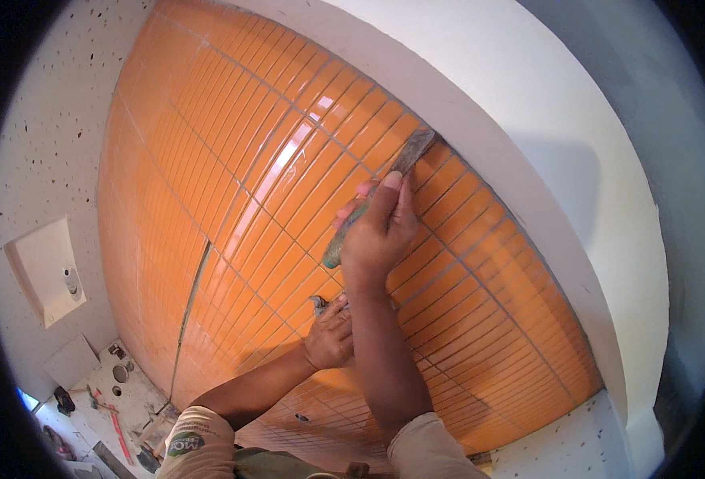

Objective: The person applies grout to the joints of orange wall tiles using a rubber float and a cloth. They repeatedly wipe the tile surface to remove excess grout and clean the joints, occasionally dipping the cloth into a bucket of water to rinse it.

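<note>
Scraper (384, 185) blade up-right, diag.

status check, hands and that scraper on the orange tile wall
Right hand gripping scraper, blade at tile wall top edge. Left hand holds small tool against tiles below. Nothing blocking.

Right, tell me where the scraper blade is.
In the head view the scraper blade sits upper centre, held up by the right hand, its tip pressed where the orange tiled wall meets the white border.
</note>
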Demonstrator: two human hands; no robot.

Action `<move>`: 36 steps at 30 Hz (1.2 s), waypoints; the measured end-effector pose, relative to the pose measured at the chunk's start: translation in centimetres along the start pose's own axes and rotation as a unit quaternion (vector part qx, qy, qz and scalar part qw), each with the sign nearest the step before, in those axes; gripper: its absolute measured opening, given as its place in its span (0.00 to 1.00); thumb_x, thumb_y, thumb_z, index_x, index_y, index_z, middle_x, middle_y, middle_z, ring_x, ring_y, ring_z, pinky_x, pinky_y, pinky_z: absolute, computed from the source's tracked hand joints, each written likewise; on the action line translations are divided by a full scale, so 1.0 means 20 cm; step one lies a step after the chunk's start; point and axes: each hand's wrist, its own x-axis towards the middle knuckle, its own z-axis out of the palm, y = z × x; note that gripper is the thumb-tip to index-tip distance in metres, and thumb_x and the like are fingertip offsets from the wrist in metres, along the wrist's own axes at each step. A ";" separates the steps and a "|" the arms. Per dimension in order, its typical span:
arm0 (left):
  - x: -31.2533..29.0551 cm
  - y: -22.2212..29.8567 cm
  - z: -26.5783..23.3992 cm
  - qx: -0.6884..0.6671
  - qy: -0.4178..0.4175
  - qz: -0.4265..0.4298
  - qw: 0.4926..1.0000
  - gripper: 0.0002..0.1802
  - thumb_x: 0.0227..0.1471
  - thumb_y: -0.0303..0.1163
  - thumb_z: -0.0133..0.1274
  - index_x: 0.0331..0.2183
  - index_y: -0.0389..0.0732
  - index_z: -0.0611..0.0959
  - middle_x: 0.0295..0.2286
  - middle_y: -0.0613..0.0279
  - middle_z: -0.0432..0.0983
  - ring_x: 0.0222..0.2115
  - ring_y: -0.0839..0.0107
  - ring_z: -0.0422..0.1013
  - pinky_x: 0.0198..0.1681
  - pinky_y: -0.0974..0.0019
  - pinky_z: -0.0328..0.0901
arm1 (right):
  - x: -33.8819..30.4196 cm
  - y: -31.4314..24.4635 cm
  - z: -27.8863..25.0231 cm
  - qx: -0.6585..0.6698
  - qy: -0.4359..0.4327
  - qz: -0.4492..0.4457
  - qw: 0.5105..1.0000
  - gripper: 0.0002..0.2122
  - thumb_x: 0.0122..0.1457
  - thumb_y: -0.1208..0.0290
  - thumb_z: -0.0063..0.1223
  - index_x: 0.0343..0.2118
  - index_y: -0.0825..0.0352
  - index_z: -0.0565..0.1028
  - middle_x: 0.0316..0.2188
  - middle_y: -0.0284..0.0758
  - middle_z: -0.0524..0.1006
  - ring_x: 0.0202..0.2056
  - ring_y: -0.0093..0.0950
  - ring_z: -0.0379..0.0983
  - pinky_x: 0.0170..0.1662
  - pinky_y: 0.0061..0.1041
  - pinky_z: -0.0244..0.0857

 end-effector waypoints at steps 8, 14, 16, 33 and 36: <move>0.00 0.00 0.00 -0.005 0.024 -0.005 1.000 0.19 0.36 0.32 0.59 0.36 0.38 0.83 0.42 0.55 0.76 0.48 0.59 0.72 0.61 0.44 0.55 | 0.02 0.04 0.01 -0.005 -0.023 -0.054 0.998 0.15 0.69 0.64 0.35 0.46 0.70 0.70 0.25 0.31 0.68 0.17 0.18 0.66 0.18 0.20 0.62; 0.02 0.02 -0.01 0.013 0.014 -0.008 1.000 0.20 0.35 0.33 0.60 0.36 0.41 0.83 0.41 0.58 0.77 0.46 0.62 0.72 0.63 0.48 0.51 | -0.01 0.12 -0.04 -0.088 -0.070 -0.157 0.981 0.13 0.67 0.72 0.36 0.48 0.71 0.70 0.22 0.31 0.70 0.17 0.16 0.66 0.19 0.19 0.60; 0.01 0.00 -0.01 0.034 0.007 -0.005 0.999 0.19 0.35 0.34 0.60 0.35 0.41 0.83 0.40 0.59 0.77 0.46 0.63 0.72 0.63 0.49 0.51 | -0.02 0.08 -0.04 -0.057 -0.065 -0.138 0.987 0.14 0.68 0.70 0.35 0.49 0.71 0.69 0.23 0.31 0.70 0.17 0.16 0.66 0.19 0.19 0.61; 0.03 0.01 -0.02 0.033 0.007 -0.004 0.999 0.16 0.37 0.31 0.59 0.34 0.39 0.84 0.41 0.57 0.77 0.45 0.64 0.72 0.63 0.50 0.51 | 0.02 0.03 -0.03 -0.044 -0.023 -0.045 0.998 0.16 0.70 0.64 0.32 0.47 0.71 0.70 0.26 0.33 0.70 0.16 0.19 0.68 0.18 0.20 0.65; 0.01 0.01 -0.01 0.023 0.007 -0.008 1.000 0.15 0.38 0.30 0.58 0.34 0.38 0.84 0.41 0.56 0.77 0.46 0.63 0.72 0.63 0.50 0.51 | 0.03 0.06 -0.03 -0.032 -0.035 -0.057 0.997 0.15 0.70 0.63 0.33 0.42 0.70 0.70 0.26 0.33 0.70 0.17 0.19 0.68 0.18 0.21 0.65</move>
